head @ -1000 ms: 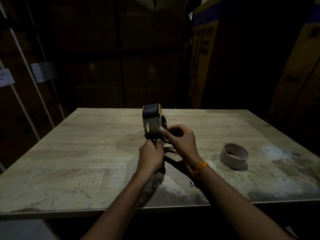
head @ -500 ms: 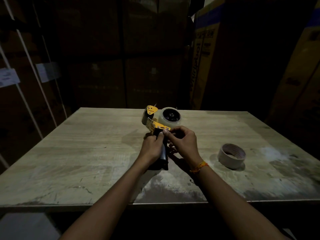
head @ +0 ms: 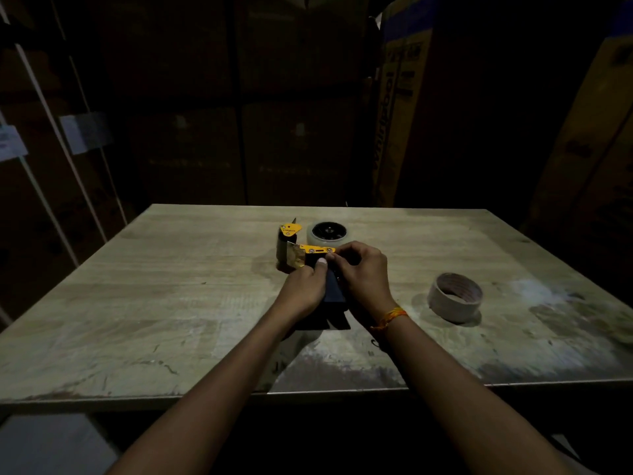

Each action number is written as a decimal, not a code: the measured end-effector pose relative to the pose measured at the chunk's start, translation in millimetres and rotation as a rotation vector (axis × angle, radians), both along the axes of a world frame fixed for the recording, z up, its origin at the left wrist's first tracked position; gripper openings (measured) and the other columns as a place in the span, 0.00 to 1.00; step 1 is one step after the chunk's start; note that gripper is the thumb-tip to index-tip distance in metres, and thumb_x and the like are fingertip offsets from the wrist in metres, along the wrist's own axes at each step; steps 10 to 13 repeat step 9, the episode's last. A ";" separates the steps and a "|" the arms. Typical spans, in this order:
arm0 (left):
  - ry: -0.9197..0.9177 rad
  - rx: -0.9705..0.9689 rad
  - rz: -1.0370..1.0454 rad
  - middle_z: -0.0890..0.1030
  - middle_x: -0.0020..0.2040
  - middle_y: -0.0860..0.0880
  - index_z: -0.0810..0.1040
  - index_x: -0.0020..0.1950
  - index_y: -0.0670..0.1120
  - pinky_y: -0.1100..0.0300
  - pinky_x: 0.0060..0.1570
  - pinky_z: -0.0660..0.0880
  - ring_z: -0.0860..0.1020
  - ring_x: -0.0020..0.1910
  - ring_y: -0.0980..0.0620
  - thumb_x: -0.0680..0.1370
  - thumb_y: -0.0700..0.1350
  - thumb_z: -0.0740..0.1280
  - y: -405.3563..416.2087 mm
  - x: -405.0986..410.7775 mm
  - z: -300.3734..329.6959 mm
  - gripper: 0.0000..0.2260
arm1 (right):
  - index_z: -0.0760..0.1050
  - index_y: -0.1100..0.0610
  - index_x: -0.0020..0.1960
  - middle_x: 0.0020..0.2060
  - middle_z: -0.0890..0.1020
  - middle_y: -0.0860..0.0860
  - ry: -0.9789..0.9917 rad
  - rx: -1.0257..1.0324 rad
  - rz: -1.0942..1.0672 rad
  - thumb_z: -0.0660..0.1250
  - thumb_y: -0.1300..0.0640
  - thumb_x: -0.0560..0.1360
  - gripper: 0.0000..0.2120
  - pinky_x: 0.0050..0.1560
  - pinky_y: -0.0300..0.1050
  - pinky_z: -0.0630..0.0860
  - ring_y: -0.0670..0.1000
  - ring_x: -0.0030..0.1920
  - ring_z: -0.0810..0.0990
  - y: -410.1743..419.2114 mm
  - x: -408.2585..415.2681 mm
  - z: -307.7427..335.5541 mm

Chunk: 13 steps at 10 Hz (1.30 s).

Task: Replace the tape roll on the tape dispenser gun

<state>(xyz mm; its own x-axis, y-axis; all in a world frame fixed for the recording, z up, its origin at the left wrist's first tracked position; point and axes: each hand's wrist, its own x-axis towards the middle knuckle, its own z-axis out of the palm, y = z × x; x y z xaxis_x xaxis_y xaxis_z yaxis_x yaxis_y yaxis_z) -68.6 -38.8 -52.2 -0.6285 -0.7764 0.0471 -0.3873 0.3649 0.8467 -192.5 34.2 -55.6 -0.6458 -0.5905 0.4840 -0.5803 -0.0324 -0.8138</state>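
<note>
Both forearms stretched forward, converging at centre. Left hand [head: 303, 286] knuckles-up, thumb pressed forward, fingers curled under. Right hand [head: 361, 272] arched beside it, fingertips pinched toward the left thumb. Orange thread band [head: 390, 317] round the right wrist.

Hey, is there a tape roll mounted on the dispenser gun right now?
Yes. A clear roll sits around the black hub of the tape dispenser gun.

Bare tabletop [head: 178, 303] left of dispenser [head: 308, 250]
</note>
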 end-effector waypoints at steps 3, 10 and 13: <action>-0.179 -0.147 0.013 0.83 0.52 0.36 0.82 0.52 0.38 0.50 0.46 0.72 0.82 0.53 0.37 0.88 0.58 0.50 -3.3 -1.8 4.0 0.30 | 0.89 0.57 0.48 0.41 0.89 0.50 0.053 0.074 0.057 0.78 0.58 0.77 0.03 0.44 0.30 0.78 0.41 0.41 0.85 0.2 -1.7 1.2; -0.153 -0.788 0.356 0.81 0.45 0.44 0.78 0.55 0.44 0.51 0.40 0.74 0.80 0.43 0.42 0.85 0.57 0.58 -39.8 22.5 69.4 0.18 | 0.75 0.56 0.75 0.63 0.84 0.54 0.458 0.233 -0.065 0.71 0.44 0.82 0.26 0.63 0.55 0.81 0.54 0.62 0.81 -1.4 -37.1 54.3; -0.153 -0.788 0.356 0.81 0.45 0.44 0.78 0.55 0.44 0.51 0.40 0.74 0.80 0.43 0.42 0.85 0.57 0.58 -39.8 22.5 69.4 0.18 | 0.75 0.56 0.75 0.63 0.84 0.54 0.458 0.233 -0.065 0.71 0.44 0.82 0.26 0.63 0.55 0.81 0.54 0.62 0.81 -1.4 -37.1 54.3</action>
